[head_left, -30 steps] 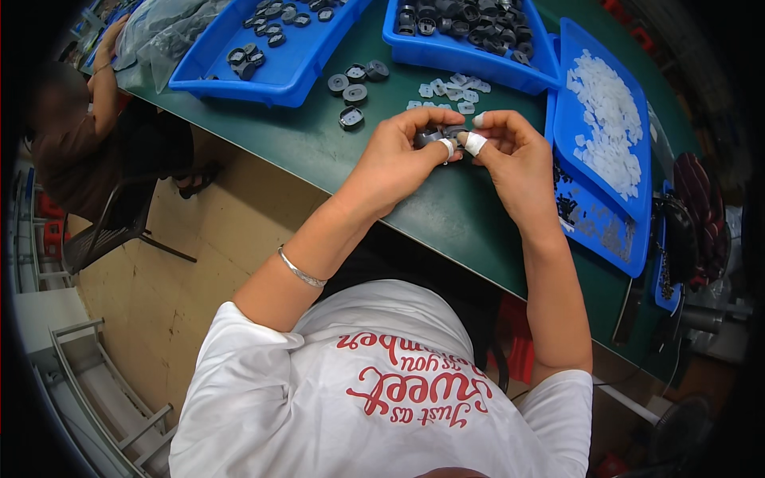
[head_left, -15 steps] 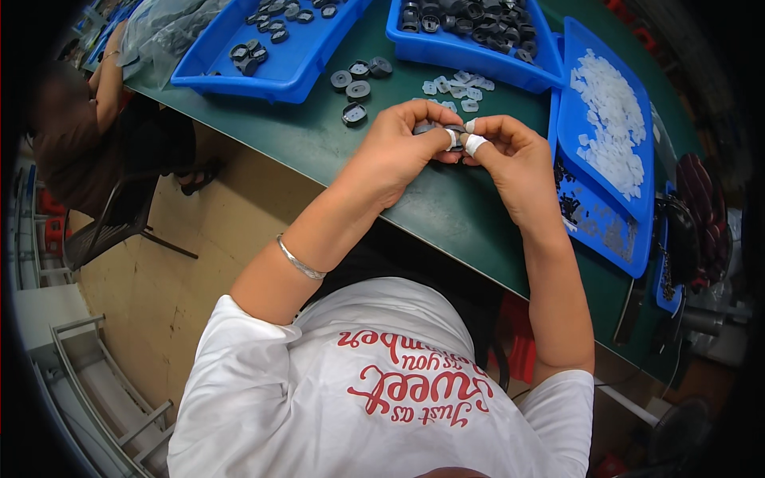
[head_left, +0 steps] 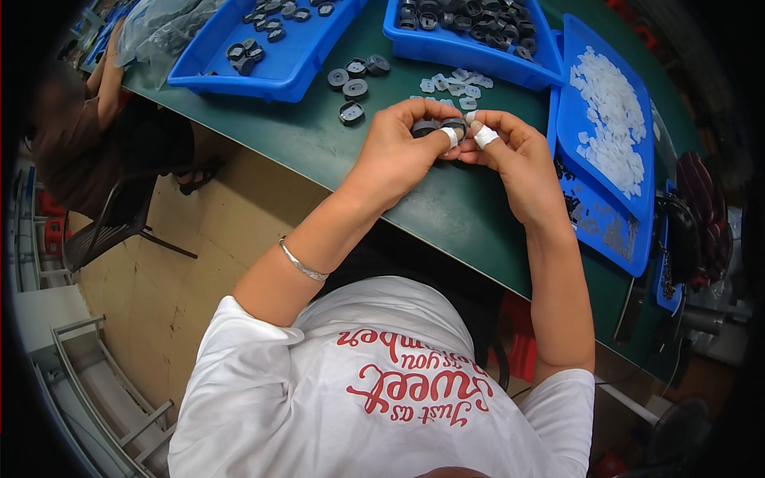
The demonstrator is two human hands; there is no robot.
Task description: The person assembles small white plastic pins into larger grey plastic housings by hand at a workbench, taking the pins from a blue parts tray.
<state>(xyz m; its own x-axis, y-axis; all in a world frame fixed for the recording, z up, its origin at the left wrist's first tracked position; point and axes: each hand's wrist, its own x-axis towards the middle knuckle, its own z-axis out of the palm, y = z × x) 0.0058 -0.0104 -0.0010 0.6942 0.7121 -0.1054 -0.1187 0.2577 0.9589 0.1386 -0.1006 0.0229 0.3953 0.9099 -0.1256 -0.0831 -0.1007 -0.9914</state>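
Over the table, my left hand [head_left: 398, 151] pinches a small round dark grey plastic part [head_left: 453, 126], its rim facing up between thumb and index finger. A second dark round piece [head_left: 424, 127] shows beside it within the curl of that hand; whether it is held or lies on the table is unclear. My right hand [head_left: 514, 155] is right against the part, thumb and fingers closed together. Anything tiny in its fingertips is hidden. White tape wraps both thumbs and a right fingertip. Several round grey parts [head_left: 355, 89] and small translucent white pieces [head_left: 460, 81] lie just beyond.
Blue trays with dark parts stand at the back left [head_left: 275, 86] and back centre [head_left: 478, 68]. To the right, a blue tray of white pieces [head_left: 610, 119] overlaps another tray [head_left: 613, 231] with small black pieces. A seated person [head_left: 72, 111] is at the far left.
The right thumb has drawn slightly away from the round part, whose rim now shows more. The second dark piece is more visible. Both hands stay in nearly the same place.
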